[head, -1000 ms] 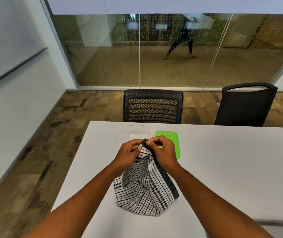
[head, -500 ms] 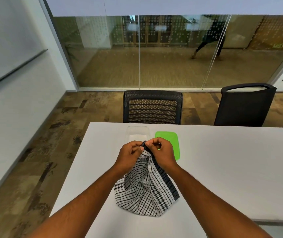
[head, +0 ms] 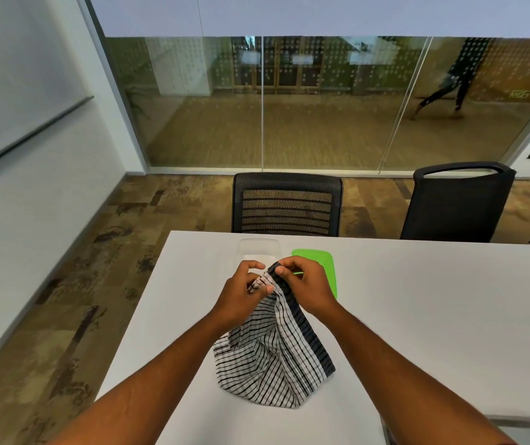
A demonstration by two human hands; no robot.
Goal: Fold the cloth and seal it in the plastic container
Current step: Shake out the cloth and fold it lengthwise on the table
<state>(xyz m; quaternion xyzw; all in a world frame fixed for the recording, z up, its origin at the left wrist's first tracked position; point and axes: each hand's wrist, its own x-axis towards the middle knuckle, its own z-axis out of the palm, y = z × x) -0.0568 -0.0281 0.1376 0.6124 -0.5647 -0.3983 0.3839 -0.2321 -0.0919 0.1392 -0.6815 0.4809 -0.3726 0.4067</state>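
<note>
- Step in hand: the fold, early stage, by my read. Cloth (head: 273, 358) is bunched, not flat, no clean fold visible yet.
- Cloth: black-and-white striped with a dark band along one edge. Its top is lifted off the table (head: 417, 316); the lower part sags in a loose heap on the tabletop near the front edge.
- Left hand (head: 241, 293) pinches the cloth's upper edge between thumb and fingers, so it is gripping fabric.
- Right hand (head: 302, 284) pinches the dark-banded edge at the top, fingers curled on it. The two hands sit just beside each other at the same peak of the cloth.
- Clear plastic container (head: 258, 248) stands on the table beyond the hands, partly hidden by the left hand. It looks open and I see no cloth in it.
- Green lid (head: 319, 268) lies flat on the table just right of the container, partly hidden by the right hand.
- Next move calls for: finding the corners, drawing the hands apart to spread the edge, then laying it down square to fold.
- Sealing is not yet started.
- Two black chairs (head: 286, 203) stand behind the table.
</note>
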